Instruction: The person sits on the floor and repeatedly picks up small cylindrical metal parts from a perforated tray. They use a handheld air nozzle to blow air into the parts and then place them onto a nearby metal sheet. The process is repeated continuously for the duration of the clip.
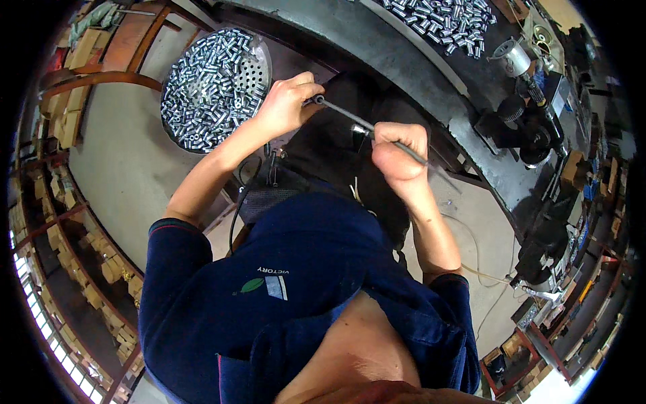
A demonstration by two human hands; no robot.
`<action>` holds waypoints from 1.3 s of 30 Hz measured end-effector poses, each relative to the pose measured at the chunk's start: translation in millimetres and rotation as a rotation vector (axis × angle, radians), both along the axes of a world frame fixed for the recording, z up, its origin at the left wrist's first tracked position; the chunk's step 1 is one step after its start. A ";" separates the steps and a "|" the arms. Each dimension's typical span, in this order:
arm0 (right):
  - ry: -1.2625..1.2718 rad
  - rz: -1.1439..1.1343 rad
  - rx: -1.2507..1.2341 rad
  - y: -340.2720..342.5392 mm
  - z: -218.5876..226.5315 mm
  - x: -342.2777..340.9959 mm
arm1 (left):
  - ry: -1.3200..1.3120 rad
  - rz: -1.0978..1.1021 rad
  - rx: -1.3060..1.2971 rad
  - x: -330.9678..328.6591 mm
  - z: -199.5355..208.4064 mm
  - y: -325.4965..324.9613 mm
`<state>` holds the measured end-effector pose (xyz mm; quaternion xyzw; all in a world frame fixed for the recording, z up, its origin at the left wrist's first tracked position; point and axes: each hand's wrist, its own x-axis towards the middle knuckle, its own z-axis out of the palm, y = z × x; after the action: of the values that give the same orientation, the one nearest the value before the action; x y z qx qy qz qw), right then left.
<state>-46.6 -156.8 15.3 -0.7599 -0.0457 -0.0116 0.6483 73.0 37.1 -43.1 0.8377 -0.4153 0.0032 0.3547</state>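
Note:
My left hand [289, 104] is closed round a small round metal piece [318, 99], whose ring-like end shows at the fingertips. From that end a slim dark grey rod [346, 116] slants down to the right. My right hand [402, 151] is closed on the rod, and its far tip sticks out below the fist. A short shiny metal cylinder [361, 130] shows beside the right fingers; whether they hold it I cannot tell. Left of my left hand stands a round perforated metal tray [264, 64] heaped with short shiny metal sleeves [205, 94].
Across the front and right runs a dark workbench [377, 54], with more metal sleeves [441, 20] piled on it. A black machine fixture [531, 128] stands at its right. Shelving with cardboard boxes [87, 249] lines the left. A thin cable [481, 273] lies on the floor.

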 end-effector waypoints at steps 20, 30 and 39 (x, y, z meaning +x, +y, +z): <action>-0.203 0.035 -0.170 7.0 11.4 0.2 | -0.210 -0.229 0.027 16.9 -0.7 0.1; -0.175 -0.069 0.113 -4.5 -6.4 -8.1 | -0.159 -0.022 -0.023 17.9 -0.1 12.6; -0.162 -0.137 0.158 -3.7 0.1 -11.7 | -0.257 -0.070 -0.072 12.6 15.6 -1.0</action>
<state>-58.3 -160.5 15.4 -0.7045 -0.0450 -0.1205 0.6980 85.5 36.2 -27.4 0.8020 -0.4861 0.1131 0.3282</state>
